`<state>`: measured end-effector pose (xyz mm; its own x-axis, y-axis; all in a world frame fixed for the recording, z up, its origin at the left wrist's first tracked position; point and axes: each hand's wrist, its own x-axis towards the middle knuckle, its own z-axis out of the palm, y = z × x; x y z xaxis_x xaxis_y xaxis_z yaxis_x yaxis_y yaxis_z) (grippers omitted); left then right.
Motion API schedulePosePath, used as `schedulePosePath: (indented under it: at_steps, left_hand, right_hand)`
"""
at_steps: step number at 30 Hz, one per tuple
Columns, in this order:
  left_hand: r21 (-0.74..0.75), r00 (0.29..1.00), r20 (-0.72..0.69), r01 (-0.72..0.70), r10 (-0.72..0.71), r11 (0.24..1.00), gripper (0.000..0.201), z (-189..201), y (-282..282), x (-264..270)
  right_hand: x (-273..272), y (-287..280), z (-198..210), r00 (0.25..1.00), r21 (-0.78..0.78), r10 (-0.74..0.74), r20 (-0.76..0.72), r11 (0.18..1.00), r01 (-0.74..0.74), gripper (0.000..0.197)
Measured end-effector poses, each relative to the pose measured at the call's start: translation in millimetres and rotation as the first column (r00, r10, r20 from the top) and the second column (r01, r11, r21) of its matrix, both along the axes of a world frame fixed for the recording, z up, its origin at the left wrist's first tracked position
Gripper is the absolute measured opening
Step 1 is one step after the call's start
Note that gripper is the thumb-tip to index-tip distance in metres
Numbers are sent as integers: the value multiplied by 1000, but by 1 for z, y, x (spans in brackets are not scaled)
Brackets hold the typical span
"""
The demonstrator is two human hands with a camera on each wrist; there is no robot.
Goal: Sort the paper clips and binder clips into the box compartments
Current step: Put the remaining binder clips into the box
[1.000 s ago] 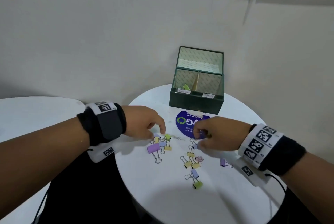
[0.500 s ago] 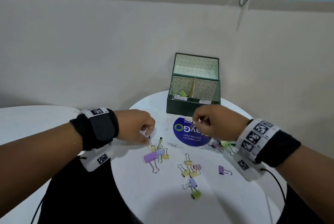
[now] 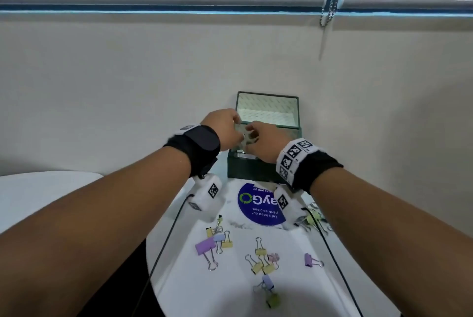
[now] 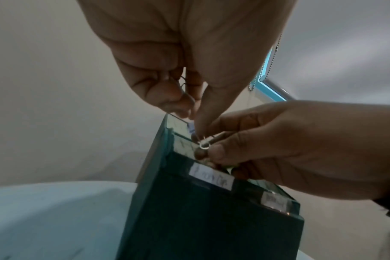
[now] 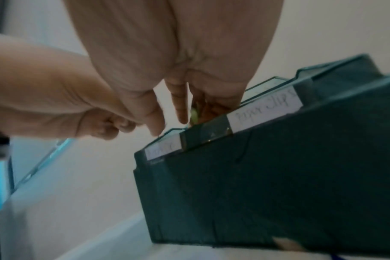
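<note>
The dark green box (image 3: 252, 172) stands open at the back of the round white table (image 3: 230, 291). Both hands hover over its front compartments. My left hand (image 3: 236, 128) pinches a thin wire clip (image 4: 185, 91) between thumb and fingers above the box's left end (image 4: 163, 158). My right hand (image 3: 252, 135) pinches a small binder clip (image 4: 204, 143) by its silver loop; a greenish part of that binder clip (image 5: 194, 114) shows between the fingers (image 5: 181, 105). A paper label (image 5: 265, 107) reading "Paper clips" sits on the front rim. The compartments' insides are hidden.
Several pastel binder clips lie loose on the table, among them a large purple one (image 3: 204, 246), yellow ones (image 3: 261, 264) and a small purple one (image 3: 309, 260). A blue round sticker (image 3: 258, 206) lies before the box. The raised lid (image 3: 267, 108) leans by the wall.
Both hands have risen from the pile of clips and travelled back to the box, each carrying a clip. The head view has tilted upward.
</note>
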<state>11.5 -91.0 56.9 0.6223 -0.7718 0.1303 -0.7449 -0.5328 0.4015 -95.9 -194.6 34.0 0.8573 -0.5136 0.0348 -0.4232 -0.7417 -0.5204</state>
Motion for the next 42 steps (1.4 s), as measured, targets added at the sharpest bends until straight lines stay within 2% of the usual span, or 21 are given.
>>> schedulePosePath:
  at_steps: [2,4,6,8,9,11,13,14,15,17,20,24,30,35,39,42]
  left_hand:
    - [6,998,-52,34,-33,999,68,-5,-4,0]
    - [-22,988,-130,77,-79,997,80,-4,-1,-4]
    - [-32,982,-143,122,-125,992,80,-1,11,-12]
    - [-22,980,-47,194,-195,981,67,-2,32,-21]
    - [12,970,-3,245,-245,970,57,-4,45,-26]
    - [180,933,-6,354,-359,918,43,-12,71,-32]
    - [394,911,-81,402,-405,826,40,-25,92,-38]
    - [457,910,-105,402,-401,793,39,-31,98,-41]
    - [486,911,-117,400,-396,777,40,-37,101,-43]
    - [507,908,-120,404,-401,762,50,-45,101,-47]
    - [512,881,-139,455,-452,729,59,-47,100,-51]
    - [491,869,-122,473,-479,732,40,-51,99,-56]
    - [420,898,-62,420,-436,805,15,-58,89,-56]
    - [377,920,-33,374,-391,847,25,-59,87,-53]
    - [401,915,-59,389,-400,830,30,-62,94,-54]
    - [411,918,-43,376,-394,831,26,-64,97,-56]
  right_hand:
    - [-8,-8,2,997,139,28,73,990,-38,80]
    - [-27,-17,5,985,218,18,169,974,-55,83]
    - [-55,-25,5,960,244,-22,280,969,-49,68]
    - [-89,-34,1,937,182,-36,347,983,-30,44]
    - [-106,-39,-4,943,108,-30,331,994,-7,33]
    - [-138,-49,-14,977,-37,-34,212,998,42,23]
    - [-160,-59,-28,997,-147,-79,-20,986,75,25]
    - [-167,-62,-35,983,-181,-106,-149,980,78,28]
    - [-171,-65,-40,959,-197,-128,-253,977,78,32]
    - [-175,-67,-43,927,-173,-149,-345,980,93,38]
    - [-175,-65,-46,915,-123,-117,-387,990,74,47]
    - [-174,-62,-55,902,-124,-114,-415,990,68,56]
    - [-172,-64,-59,930,-101,-154,-335,987,127,40]
    - [-173,-62,-55,946,-104,-207,-249,977,187,27]
    - [-175,-64,-55,921,-117,-251,-298,967,226,16]
    - [-174,-64,-56,901,-179,-243,-360,966,189,22]
